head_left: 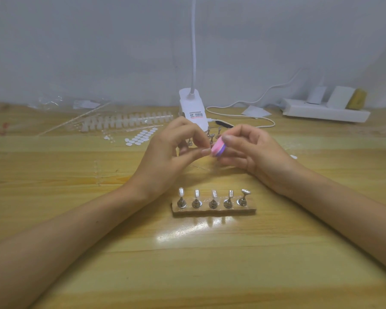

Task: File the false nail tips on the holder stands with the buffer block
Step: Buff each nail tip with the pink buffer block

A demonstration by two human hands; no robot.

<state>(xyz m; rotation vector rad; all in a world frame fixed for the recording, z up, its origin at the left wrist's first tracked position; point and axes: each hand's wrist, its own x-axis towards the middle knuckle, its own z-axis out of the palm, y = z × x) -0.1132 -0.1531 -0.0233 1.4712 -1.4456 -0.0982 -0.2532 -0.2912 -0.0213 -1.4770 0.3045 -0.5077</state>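
worktop clutter behind the hands: lamp base with cable, strip of spare tips, white tabs, power strip far right. loose stands just behind the hands, mostly blocked by them. right hand fingers grasping the pink-purple buffer block, held above the worktop. left hand fingers pinched at the block's end; what they hold, cannot tell. nearest me: holder base, five stands, nail tips on the left four.
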